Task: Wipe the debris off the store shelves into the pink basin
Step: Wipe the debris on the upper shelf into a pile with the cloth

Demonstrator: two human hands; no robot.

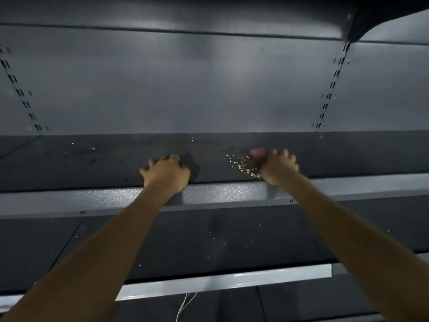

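Observation:
Both my arms reach onto a dark grey store shelf [92, 168]. My left hand [166, 174] rests near the shelf's front edge with fingers bent and spread, holding nothing that I can see. My right hand [278, 167] grips something pink [257, 152], blurred, which sticks out past its fingers. A pile of pale crumbs, the debris [243, 165], lies just left of my right hand. Scattered specks of debris dot the shelf further left. No pink basin is in view.
A lower shelf [232, 238] below carries several pale specks. Each shelf has a light grey front rail [220, 194]. Slotted uprights [329, 89] run up the back panel at left and right. A thin white wire [185, 303] hangs at the bottom.

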